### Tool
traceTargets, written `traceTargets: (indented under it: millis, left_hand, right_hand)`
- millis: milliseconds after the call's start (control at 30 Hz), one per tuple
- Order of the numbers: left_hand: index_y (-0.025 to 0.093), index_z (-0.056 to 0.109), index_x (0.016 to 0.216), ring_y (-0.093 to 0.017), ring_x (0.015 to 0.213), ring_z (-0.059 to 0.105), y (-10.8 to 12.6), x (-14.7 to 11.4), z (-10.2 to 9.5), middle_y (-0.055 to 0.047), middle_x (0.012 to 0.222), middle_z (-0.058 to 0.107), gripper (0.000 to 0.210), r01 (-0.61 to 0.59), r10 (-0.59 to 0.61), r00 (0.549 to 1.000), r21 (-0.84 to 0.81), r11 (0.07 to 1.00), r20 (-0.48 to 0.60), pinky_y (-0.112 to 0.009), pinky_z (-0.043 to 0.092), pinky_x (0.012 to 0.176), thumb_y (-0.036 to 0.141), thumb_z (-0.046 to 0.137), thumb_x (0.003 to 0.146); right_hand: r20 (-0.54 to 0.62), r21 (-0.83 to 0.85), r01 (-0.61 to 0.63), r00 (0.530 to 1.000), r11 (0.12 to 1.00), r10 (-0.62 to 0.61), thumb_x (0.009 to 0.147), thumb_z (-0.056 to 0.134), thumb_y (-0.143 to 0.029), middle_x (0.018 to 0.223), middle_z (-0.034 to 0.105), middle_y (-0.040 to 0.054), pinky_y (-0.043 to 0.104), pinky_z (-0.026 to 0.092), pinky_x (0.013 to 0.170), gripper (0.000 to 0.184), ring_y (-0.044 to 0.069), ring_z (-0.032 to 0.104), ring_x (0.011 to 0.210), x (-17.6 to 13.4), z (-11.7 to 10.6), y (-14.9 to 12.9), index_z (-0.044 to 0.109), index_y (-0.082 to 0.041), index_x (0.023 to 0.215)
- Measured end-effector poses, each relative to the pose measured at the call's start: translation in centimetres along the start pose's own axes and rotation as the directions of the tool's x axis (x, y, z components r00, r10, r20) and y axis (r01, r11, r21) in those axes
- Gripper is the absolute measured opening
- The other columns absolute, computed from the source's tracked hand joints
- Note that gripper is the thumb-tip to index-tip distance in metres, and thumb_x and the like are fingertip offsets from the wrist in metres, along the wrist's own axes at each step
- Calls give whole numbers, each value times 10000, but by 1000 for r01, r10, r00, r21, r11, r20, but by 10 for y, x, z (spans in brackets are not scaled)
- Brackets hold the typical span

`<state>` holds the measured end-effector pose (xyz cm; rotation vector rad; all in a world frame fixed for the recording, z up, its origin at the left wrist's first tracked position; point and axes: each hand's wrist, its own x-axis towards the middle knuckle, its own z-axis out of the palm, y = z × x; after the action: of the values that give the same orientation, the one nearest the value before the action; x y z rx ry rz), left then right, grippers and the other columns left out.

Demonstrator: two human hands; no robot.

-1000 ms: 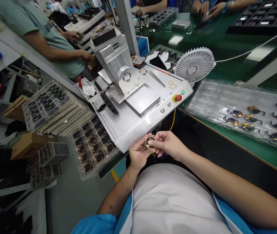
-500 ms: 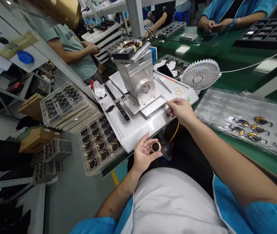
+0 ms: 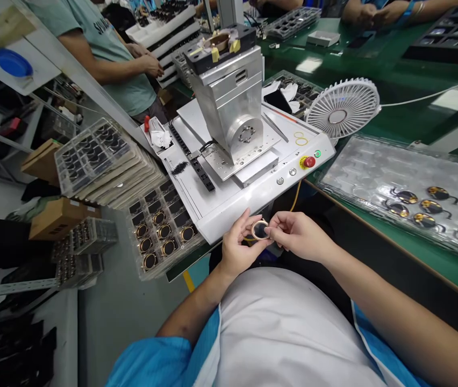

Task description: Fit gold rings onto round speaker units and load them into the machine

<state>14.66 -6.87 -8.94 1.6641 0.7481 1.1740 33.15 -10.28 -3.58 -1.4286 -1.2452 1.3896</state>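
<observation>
A round watch case (image 3: 259,230) with a gold rim and a dark face is held up in front of my body. My left hand (image 3: 239,244) grips its left side between thumb and fingers. From the right, my right hand (image 3: 299,235) pinches its edge, the thumb lying over the rim; the curled fingers hide that side. Just beyond both hands is the front of a white machine base (image 3: 229,212), which carries a metal block fixture (image 3: 233,102). A red stop button (image 3: 308,162) and several small buttons sit on its right front.
Left of the machine lies a clear tray (image 3: 164,231) of similar round cases, with stacked trays (image 3: 95,161) behind. On the right are a white fan (image 3: 340,110) and a plastic tray (image 3: 398,188) of black-and-gold parts with cables. Tweezers (image 3: 275,127) and yellow rings (image 3: 300,138) lie on the base. Co-workers sit and stand beyond.
My right hand has come down from the machine's front edge to the watch case and now touches its right side. The left hand still holds the case. The view has shifted slightly.
</observation>
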Motion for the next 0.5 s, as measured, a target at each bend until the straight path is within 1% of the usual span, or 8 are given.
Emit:
traceTargets:
  millis: [167,333,433,500]
  left_hand:
    - [270,521,1520,-247,1091,781,2,-2,-1,-145,1295,760,877,-19,19,1000,38,999,-2,-331,659,927,167,917,744]
    - [235,570,1481,-269,1094,782,3,-3,-1,-154,1277,766,818,-14,15,1000,59,998,-25,-366,664,947,188,918,742]
    - [224,598,1453,-276,1097,782,2,-4,2,-151,1262,773,794,-9,10,999,46,999,-42,-367,668,944,195,927,731]
    - [231,576,1472,-270,1090,784,2,-6,5,-150,1258,774,810,-18,19,1000,36,999,-21,-370,670,942,198,921,740]
  right_hand:
    - [-21,-52,18,1000,998,-19,826,696,-396,580,641,8,220,393,429,233,135,548,471,1,1,2,615,-198,732]
    - [-34,-50,-6,999,999,4,794,734,-382,587,652,10,218,384,424,244,120,517,461,1,1,1,611,-196,698]
    - [-72,66,-40,996,997,45,735,817,-410,613,649,-2,206,401,428,301,119,525,496,4,5,2,609,-193,751]
    - [-41,193,-80,995,978,90,701,858,-471,631,638,-9,210,436,434,386,123,536,515,3,7,5,611,-189,791]
